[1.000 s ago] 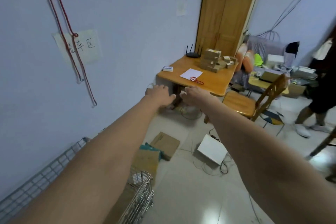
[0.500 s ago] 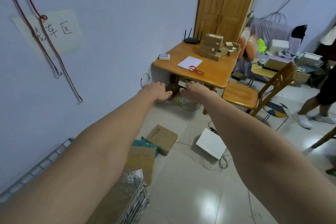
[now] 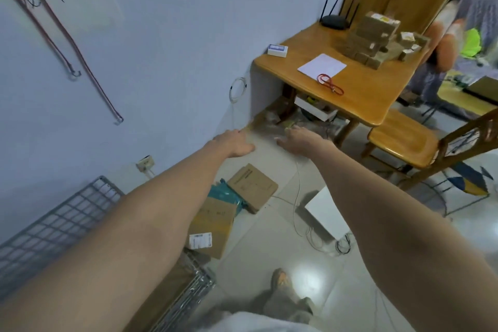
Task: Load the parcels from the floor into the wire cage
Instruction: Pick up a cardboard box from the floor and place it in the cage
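Observation:
Both my arms stretch forward over the floor. My left hand [image 3: 234, 144] and my right hand [image 3: 298, 139] hover empty with relaxed fingers, above the tiles near the wooden table's foot. Below them lie parcels: a flat brown box [image 3: 252, 187], a teal bag [image 3: 225, 194] half under it, a taller brown carton with a white label [image 3: 211, 226], and a white flat box [image 3: 327, 213] to the right. The wire cage [image 3: 58, 219] stands at the lower left, its near rim [image 3: 192, 294] partly hidden by my left arm.
A wooden table [image 3: 358, 94] with small cartons, a router and paper stands ahead against the wall. A wooden chair [image 3: 404, 140] is to its right. Thin cables [image 3: 320, 240] trail across the floor. My foot [image 3: 283, 286] shows at the bottom. Another person is at the far right.
My head has tilted down, so the floor parcels and cage show larger. Both hands have dropped lower toward the floor, still empty and side by side.

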The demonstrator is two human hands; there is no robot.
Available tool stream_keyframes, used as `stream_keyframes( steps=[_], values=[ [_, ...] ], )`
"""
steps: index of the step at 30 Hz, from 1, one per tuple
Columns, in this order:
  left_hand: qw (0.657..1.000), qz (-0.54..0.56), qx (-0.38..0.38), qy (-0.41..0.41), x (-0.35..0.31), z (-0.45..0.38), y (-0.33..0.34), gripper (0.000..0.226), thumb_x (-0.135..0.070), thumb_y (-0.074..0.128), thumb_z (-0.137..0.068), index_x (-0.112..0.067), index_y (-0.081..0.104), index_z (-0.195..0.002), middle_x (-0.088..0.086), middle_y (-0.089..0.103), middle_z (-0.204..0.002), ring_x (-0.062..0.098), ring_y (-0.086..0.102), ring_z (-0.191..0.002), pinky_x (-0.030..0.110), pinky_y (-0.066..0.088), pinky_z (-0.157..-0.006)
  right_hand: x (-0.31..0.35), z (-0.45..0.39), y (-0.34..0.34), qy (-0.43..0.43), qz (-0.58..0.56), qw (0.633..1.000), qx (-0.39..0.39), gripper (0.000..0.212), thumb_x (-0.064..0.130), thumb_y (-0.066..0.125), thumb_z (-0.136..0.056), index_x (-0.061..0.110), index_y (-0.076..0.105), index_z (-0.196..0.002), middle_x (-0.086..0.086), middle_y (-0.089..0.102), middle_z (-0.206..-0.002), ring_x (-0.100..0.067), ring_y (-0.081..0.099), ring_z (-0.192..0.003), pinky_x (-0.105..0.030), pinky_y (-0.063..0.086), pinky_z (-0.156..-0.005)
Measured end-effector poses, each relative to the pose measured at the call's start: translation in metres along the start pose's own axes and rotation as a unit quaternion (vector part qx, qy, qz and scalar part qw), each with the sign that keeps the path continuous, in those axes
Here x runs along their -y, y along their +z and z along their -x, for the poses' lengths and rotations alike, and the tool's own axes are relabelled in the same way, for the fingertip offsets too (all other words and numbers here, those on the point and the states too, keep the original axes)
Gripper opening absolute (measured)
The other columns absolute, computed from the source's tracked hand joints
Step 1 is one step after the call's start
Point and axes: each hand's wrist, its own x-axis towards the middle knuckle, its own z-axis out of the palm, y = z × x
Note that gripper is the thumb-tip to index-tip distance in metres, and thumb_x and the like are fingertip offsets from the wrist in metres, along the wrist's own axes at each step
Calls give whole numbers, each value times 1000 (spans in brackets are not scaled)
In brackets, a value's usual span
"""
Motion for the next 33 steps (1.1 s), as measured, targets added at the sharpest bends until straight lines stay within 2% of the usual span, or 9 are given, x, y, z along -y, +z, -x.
stream_keyframes(
  steps=[7,14,18,22,24,26,28,31,33],
  values=[
    [995,40,43,-84,28,-44,36,83,-63,41,-92,-17,26,-160,9,37,-160,30,43,-139,44,43,-106,-17,-85,27,-49,1,994,93,83,68,38,-98,9,34,-156,-13,31,-163,-33,34,-148,-49,32,-118],
    [973,82,90,-199,95,-67,80,77,-61,45,-94,-17,33,-155,10,43,-155,30,48,-135,43,47,-102,31,-165,62,-124,3,980,156,82,74,43,-90,13,49,-145,-11,52,-146,-31,53,-129,-49,46,-106],
    [969,118,103,-192,119,-95,116,65,-54,45,-93,-25,37,-151,5,53,-144,28,56,-122,39,50,-89,44,-215,89,-131,15,972,194,84,75,50,-87,12,54,-142,-13,56,-142,-32,55,-128,-44,45,-107],
    [957,196,77,-199,142,-117,137,76,-63,43,-87,-33,27,-155,3,59,-138,26,63,-113,36,51,-82,53,-279,145,-112,12,960,258,104,88,57,-55,21,58,-135,-5,62,-134,-26,60,-116,-46,51,-101],
    [945,227,65,-225,164,-128,156,79,-63,41,-81,-32,33,-153,3,57,-140,26,61,-117,40,54,-91,74,-294,161,-120,19,954,274,78,78,67,-64,20,62,-117,-1,68,-117,-20,62,-99,-39,54,-91],
    [937,234,66,-250,186,-137,179,70,-54,48,-88,-22,40,-150,6,54,-142,29,57,-125,39,52,-95,94,-304,177,-133,16,946,294,44,53,74,-84,21,60,-111,6,63,-105,-17,59,-91,-31,47,-81],
    [922,256,87,-277,202,-145,205,63,-46,50,-95,-13,43,-148,10,53,-142,31,55,-127,38,51,-93,107,-321,205,-140,6,935,326,40,45,76,-86,17,62,-110,6,64,-98,-17,62,-88,-29,47,-72],
    [887,311,126,-318,219,-157,260,54,-45,47,-97,-6,49,-134,17,61,-127,31,62,-104,35,51,-74,110,-352,266,-146,11,920,365,59,52,76,-82,17,61,-126,1,68,-115,-23,65,-104,-33,53,-83],
    [869,336,136,-336,221,-162,300,56,-51,46,-94,-6,50,-126,18,61,-120,32,62,-99,39,54,-77,107,-372,312,-145,34,916,372,80,57,77,-79,13,52,-142,-9,59,-140,-29,58,-122,-36,48,-96]
  ],
)
